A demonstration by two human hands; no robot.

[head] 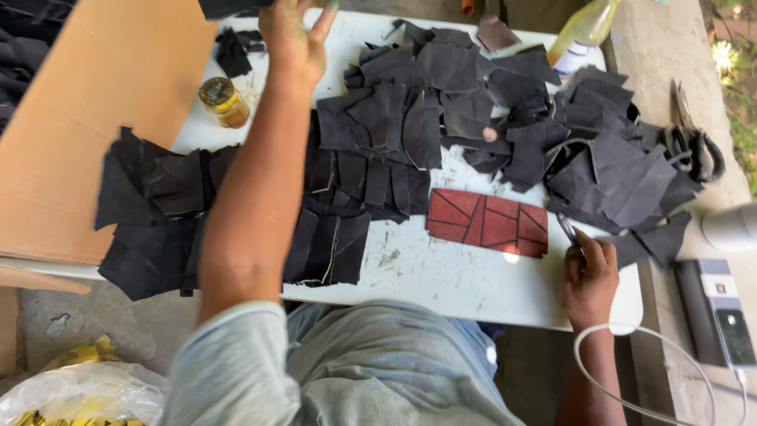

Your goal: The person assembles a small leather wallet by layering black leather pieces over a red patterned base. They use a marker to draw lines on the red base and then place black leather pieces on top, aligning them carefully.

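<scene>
A person sits at a white table point(441, 276) covered in dark cut leather pieces point(441, 102). The left hand point(293, 35) stretches to the far edge of the table, fingers spread loosely, touching a black scrap there; the picture cuts off its fingertips, so I cannot tell whether it grips anything. Just beside that arm stands a small jar point(223, 101) of amber liquid, and a cardboard sheet point(87, 118) lies further left. The right hand point(590, 278) rests at the near right edge, pinching a thin pen-like tool point(568, 231). A red patterned panel point(487, 222) lies flat between the hands, just beside the tool. Heaped dark pieces crowd the table behind it. A plastic bottle point(583, 31) stands at the far right, scissors point(694, 150) nearby.
</scene>
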